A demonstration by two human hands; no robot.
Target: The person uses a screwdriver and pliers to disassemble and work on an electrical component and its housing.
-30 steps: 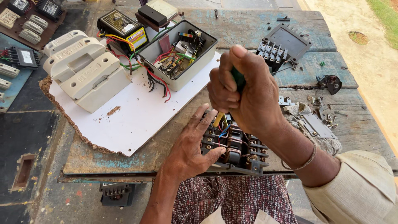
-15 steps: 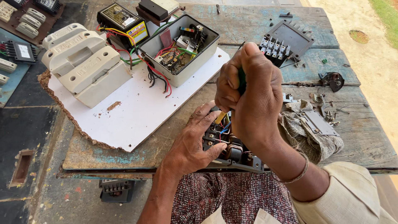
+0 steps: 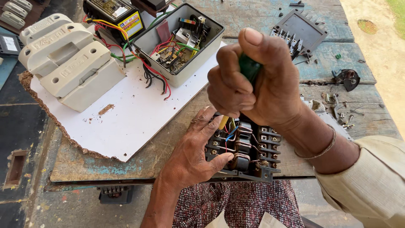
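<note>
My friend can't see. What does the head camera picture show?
A right hand grips a green-handled screwdriver upright over a black terminal block, which the left hand steadies at a worn wooden table edge. Behind sit an open grey wiring box and pale fuse holders.

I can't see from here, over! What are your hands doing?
Right hand fisted on green-handled screwdriver. Left hand steadying black terminal block. Nothing blocking.

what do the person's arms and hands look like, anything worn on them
Both hands are bare, no gloves. The right hand has a thin bangle at the wrist and a pale cream sleeve pushed up the forearm. The left hand and its forearm show no sleeve, ring or band. Fingernails are short.
</note>
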